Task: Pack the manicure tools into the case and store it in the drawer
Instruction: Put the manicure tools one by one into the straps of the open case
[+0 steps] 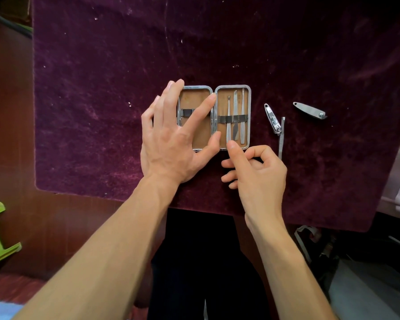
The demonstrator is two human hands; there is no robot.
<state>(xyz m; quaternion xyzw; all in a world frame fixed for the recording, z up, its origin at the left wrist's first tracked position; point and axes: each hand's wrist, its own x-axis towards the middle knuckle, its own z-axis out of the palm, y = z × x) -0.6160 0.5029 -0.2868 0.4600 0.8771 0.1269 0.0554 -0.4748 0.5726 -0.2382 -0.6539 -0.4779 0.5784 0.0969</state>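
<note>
Grip, left: the left hand (171,135) lies spread and flat over the left half of the open manicure case (214,117), fingers extended, closed on nothing, pinning the case to the counter (102,88). Grip, right: the right hand (254,172) is loosely curled at 6 o'clock of the case's right half, its forefinger tip touching the near end of the leftmost slotted tool; whether anything is pinched inside the curl cannot be told.

Counter: draped in dark purple velvet, with the case near its centre. No drawer is visible.

Case: hinged, metal-rimmed, tan-lined, lying open like a book. Each half carries a dark elastic strap (232,118) across its middle.

Loose tools, at 3 o'clock of the case and apart from it: a large nail clipper (309,110) farthest out; a small nail clipper (272,118) nearer; a slim nail file (281,139) touching the small clipper's near end.

Slotted tools (235,116): three thin steel implements stand side by side under the right strap.

Step in hand, as judged: seating the leftmost implement under the strap. To do it well, keep the left palm pressing so the light case cannot slide on the velvet, push along the tool's own axis toward 12 o'clock, and stop once the strap crosses its mid-length. The left half appears to be the room left for the clippers and file.
</note>
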